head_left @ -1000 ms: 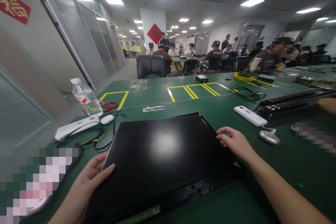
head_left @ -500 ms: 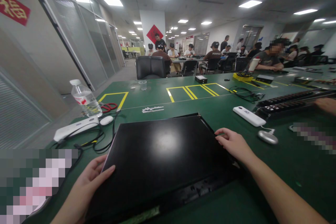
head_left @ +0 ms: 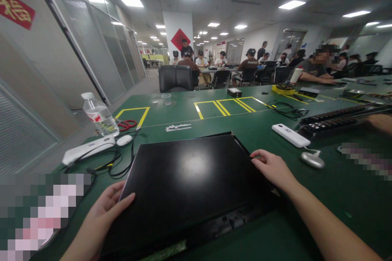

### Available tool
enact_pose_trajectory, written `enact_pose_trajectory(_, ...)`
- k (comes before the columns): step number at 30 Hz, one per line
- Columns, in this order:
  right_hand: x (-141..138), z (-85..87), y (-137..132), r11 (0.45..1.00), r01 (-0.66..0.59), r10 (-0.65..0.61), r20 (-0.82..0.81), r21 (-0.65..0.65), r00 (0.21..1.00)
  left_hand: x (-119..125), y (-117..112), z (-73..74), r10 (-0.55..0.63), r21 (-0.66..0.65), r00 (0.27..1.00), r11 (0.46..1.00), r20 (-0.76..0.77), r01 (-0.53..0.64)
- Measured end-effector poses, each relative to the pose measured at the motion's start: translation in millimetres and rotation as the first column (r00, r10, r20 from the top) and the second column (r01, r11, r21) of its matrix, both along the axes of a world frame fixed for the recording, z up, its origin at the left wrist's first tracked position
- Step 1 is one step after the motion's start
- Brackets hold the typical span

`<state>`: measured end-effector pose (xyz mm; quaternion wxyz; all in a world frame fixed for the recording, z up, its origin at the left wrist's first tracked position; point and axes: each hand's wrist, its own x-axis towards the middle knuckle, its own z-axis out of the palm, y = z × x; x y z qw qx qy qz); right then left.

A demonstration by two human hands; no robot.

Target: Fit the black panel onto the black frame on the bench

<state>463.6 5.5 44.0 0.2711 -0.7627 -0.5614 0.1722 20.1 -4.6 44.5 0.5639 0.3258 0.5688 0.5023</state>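
Panel (head_left: 190,191) lies between left hand (head_left: 109,204), gripping one edge, and right hand (head_left: 272,167), grip unclear, at the other.

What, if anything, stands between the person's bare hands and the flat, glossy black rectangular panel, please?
Nothing visible does: the bare left hand holds the flat, glossy black panel by its left edge, thumb on top, and the bare right hand touches its right edge.

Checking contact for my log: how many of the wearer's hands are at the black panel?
2: the left hand at the panel's left edge, the right hand at its right edge. Some fingers are partly hidden.
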Motion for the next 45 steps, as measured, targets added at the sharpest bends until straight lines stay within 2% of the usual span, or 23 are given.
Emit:
enact_pose_trajectory(10, 0, -0.2, 1, 1.000, -0.007, 0.007, 0.033, -0.005, 0.999, 2, -2, 0.8, 0.030, 0.028, 1.000, 0.999, 0.011, -0.030)
enact_pose_trajectory(21, -5, 1.7, 0, 1.000, 0.020, -0.020, 0.066, -0.003, 0.998, 3, 0, -3.2, 0.026, 0.054, 0.999, 0.998, 0.021, -0.027)
enact_pose_trajectory(27, -6, 0.4, -1, 1.000, 0.010, -0.012, 0.112, 0.020, 0.994, 2, 2, -7.7, 0.063, 0.047, 0.997, 0.997, 0.034, -0.065)
enact_pose_trajectory(36, -7, 2.9, -1, 0.999, 0.009, -0.005, 0.124, -0.033, 0.992, 3, 1, -5.1, 0.076, 0.045, 0.997, 0.996, 0.011, -0.076)
enact_pose_trajectory(45, -6, 0.9, 0, 0.998, 0.007, 0.000, 0.131, -0.056, 0.991, -1, 2, -11.2, 0.032, 0.061, 0.998, 0.998, 0.047, -0.035)
